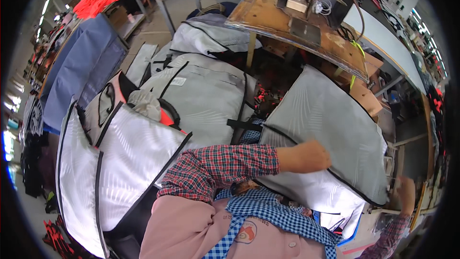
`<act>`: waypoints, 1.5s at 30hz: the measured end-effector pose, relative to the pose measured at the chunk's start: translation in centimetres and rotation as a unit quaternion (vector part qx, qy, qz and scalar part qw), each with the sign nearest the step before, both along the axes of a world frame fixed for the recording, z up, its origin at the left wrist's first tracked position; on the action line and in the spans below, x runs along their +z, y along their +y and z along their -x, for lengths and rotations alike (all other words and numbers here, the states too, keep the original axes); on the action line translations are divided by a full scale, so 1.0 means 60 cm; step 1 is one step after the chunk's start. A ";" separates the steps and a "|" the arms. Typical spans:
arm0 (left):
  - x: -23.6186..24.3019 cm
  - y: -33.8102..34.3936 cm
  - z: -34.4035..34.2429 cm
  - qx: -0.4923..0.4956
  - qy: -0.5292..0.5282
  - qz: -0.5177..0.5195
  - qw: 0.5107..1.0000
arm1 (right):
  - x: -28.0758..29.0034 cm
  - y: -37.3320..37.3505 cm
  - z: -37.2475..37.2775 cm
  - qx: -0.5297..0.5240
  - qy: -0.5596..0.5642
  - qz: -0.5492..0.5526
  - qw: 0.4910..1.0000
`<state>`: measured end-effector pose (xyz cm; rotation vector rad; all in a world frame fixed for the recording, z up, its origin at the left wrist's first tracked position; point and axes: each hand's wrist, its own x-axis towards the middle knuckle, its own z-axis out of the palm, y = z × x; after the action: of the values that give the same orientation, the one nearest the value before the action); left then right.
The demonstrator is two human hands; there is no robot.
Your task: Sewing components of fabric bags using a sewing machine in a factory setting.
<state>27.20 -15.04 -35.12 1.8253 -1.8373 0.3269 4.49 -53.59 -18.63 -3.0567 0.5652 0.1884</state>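
Observation:
My left hand point(309, 157) is closed in front of a large grey fabric panel point(326, 115) with black bound edges. Its fingers are curled at the black binding that crosses the panel, and the fingertips are hidden. The panel slopes up over my lap, with a pale, shiny piece point(330, 194) of the same work below it. Off to the far right, my right hand point(407, 193) is raised beside the panel's right corner, smeared by motion. Whether it holds anything cannot be made out.
More silvery-grey sewn pieces point(201, 91) with black trim lie heaped ahead and to the left point(139, 148). A worn wooden machine table point(268, 12) stands ahead right. Blue-grey cloth point(81, 67) drapes over a bench at left, and orange-red fabric point(103, 1) is piled behind.

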 end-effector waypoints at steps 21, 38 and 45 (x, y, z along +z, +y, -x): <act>0.133 0.103 -0.200 0.270 0.329 0.139 0.894 | -0.157 0.254 -0.527 0.165 -0.100 -0.098 0.976; 0.110 -0.053 -0.528 0.210 0.657 0.187 0.699 | -0.089 0.149 -0.669 0.192 -0.180 -0.155 0.952; 0.087 -0.077 -0.616 0.157 0.792 0.213 0.551 | -0.092 0.135 -0.730 0.200 -0.206 -0.165 0.944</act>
<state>64.15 -19.69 -29.89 1.1080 -0.0734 -0.6026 48.30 -45.48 -24.13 -2.7187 -0.1057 -0.3153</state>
